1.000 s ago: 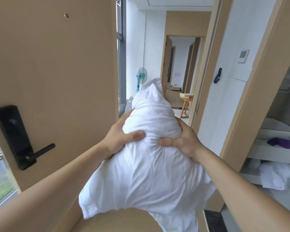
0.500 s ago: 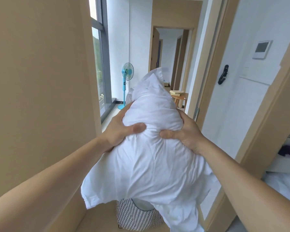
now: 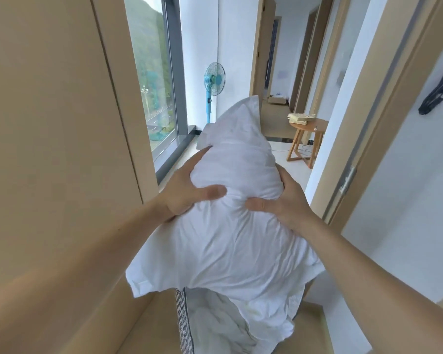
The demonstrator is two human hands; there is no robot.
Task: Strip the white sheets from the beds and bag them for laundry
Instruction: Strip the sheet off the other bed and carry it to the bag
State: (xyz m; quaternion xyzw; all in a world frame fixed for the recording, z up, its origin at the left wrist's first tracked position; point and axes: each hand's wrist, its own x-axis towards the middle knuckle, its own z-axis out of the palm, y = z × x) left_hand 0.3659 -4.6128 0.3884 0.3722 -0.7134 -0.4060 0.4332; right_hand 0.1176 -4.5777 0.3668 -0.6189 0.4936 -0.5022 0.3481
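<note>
Gripping the puffy white bedding bundle [image 3: 230, 233] from both sides, the left hand [image 3: 187, 190] and right hand [image 3: 285, 200] each had fingers curled round it and thumbs dug into its near face, up at chest height in a hallway. Right under it sat the checked laundry bag [image 3: 182, 325] (white linen inside), with a blue fan [image 3: 214, 79] by the window and a small wooden table [image 3: 311, 129] farther down.

One head-worn wide-angle camera faces forward and down; left hand [image 3: 187, 192] and right hand [image 3: 287, 203] sit close.
</note>
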